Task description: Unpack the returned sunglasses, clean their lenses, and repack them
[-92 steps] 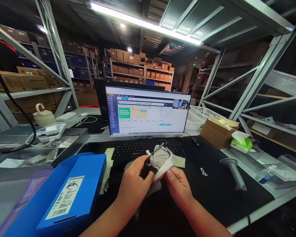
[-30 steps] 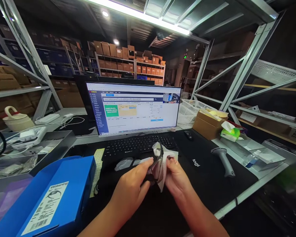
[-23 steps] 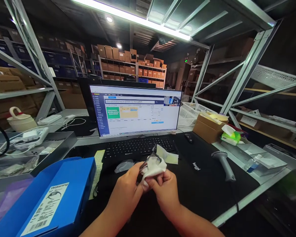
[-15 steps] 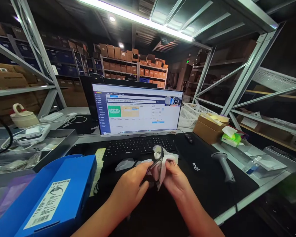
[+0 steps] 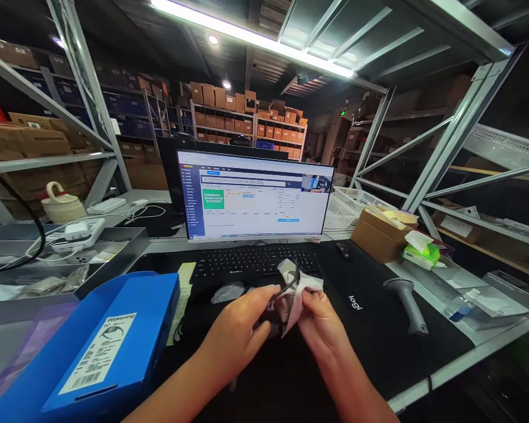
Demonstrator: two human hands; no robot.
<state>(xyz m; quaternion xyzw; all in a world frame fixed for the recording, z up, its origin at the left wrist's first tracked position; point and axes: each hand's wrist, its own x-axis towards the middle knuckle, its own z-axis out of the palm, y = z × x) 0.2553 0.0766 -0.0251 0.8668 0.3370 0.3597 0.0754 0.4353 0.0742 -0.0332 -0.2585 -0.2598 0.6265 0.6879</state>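
Black-rimmed eyeglasses [image 5: 287,285] are held just in front of the black full-size keyboard [image 5: 255,261], over its lower right edge, with the rim and a thin temple arm showing and the rest hidden by the cloth and fingers. A pale, zigzag-edged microfibre cloth [image 5: 296,304] is bunched around the frame, so the lens is mostly covered. The left hand [image 5: 238,332] is closed on the lower part of the glasses, with the fingers [image 5: 251,314] curled round and clenched; whether cloth is also gripped on that side cannot be told. The right hand [image 5: 320,323] is clenched on the cloth, pressing it against the frame from the keyboard's right side. No release is seen on either side. A grey wireless mouse [image 5: 228,292] lies just below the keyboard, left of the hands and not touched. A black "logi" desk mat [image 5: 370,335] runs under the keyboard and out to its right, and a grey handheld barcode scanner [image 5: 408,304] rests on it, well right of the hands. A blue cardboard box with a white barcode label [image 5: 110,346] sits lower left of the keyboard, nearer the left forearm, and is not touched.
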